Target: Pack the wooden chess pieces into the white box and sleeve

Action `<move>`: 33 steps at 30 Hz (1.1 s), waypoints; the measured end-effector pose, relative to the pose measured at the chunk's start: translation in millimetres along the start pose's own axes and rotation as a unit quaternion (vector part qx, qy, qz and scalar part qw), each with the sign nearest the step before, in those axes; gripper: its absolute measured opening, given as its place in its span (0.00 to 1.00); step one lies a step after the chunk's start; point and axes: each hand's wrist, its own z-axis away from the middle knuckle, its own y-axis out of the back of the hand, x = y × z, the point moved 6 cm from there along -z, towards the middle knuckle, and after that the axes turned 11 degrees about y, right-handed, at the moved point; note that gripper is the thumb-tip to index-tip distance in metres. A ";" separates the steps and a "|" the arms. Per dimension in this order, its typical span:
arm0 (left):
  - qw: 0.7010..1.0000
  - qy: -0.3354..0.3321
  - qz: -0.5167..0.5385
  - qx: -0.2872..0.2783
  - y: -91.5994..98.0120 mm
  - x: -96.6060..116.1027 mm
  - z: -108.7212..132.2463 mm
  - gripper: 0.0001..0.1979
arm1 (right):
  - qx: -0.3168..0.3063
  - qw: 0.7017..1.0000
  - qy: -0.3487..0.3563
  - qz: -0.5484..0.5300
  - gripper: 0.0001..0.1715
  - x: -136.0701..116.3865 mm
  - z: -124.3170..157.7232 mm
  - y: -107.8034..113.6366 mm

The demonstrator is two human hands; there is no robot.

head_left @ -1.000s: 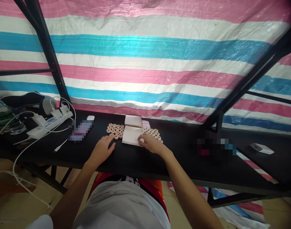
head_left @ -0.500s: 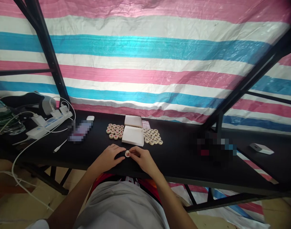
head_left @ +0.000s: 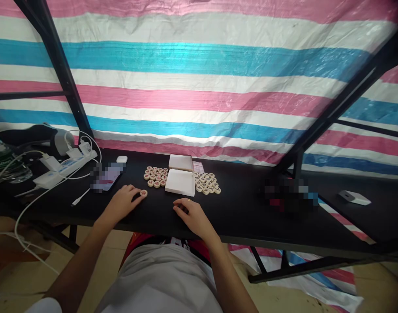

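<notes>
Half a second earlier the small round wooden game piece with a red mark (head_left: 143, 192) sat between both hands near the table's front edge; now it lies farther left on the black tabletop (head_left: 241, 208), just in front of the left-hand cluster of pieces, and the two hands have drawn apart. The person's left hand (head_left: 122, 203) rests palm down with its fingertips (head_left: 137, 196) touching the piece, fingers loosely curved over it rather than clenched; whether it is pinched or only touched cannot be told. The right hand (head_left: 192, 216) lies flat on the table, fingers relaxed and spread, holding nothing, well apart from the piece. Behind the piece sits a group of round wooden pieces (head_left: 156, 176), and just beside them a white rectangular box (head_left: 180, 182) with a second white box (head_left: 181, 162) behind it. On the far side of the boxes lies another cluster of round pieces (head_left: 207, 183). Farther left are a blurred flat device (head_left: 105, 177), a small white case (head_left: 122, 159), and a white power strip with plugs and cables (head_left: 66, 165). A striped pink, white and blue tarpaulin (head_left: 192, 87) hangs behind the table.
</notes>
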 end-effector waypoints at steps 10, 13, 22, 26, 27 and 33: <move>0.992 -0.016 -0.097 -0.081 -1.4 -22.4 -47.9 0.19 | -0.043 0.999 0.027 0.008 0.10 -3.3 3.3 -3.2; 0.987 -0.034 -0.101 -0.118 -2.0 -19.8 -54.6 0.21 | -0.052 0.998 0.028 0.005 0.10 -2.6 1.9 -3.2; 0.987 -0.025 -0.101 -0.122 -6.8 -35.1 -66.4 0.26 | -0.024 1.000 0.005 -0.013 0.10 18.2 -6.1 9.1; 0.993 -0.055 -0.096 -0.048 -1.4 -19.1 -64.8 0.36 | -0.036 0.999 0.005 -0.002 0.12 24.1 -6.6 10.4; 0.993 -0.064 -0.097 -0.035 -1.7 -12.9 -65.8 0.39 | -0.037 0.999 0.004 0.001 0.12 25.4 -6.4 10.8; 0.986 -0.097 -0.087 -0.105 -22.3 7.0 -89.1 0.50 | -0.027 0.999 0.006 0.021 0.15 30.3 -4.2 18.3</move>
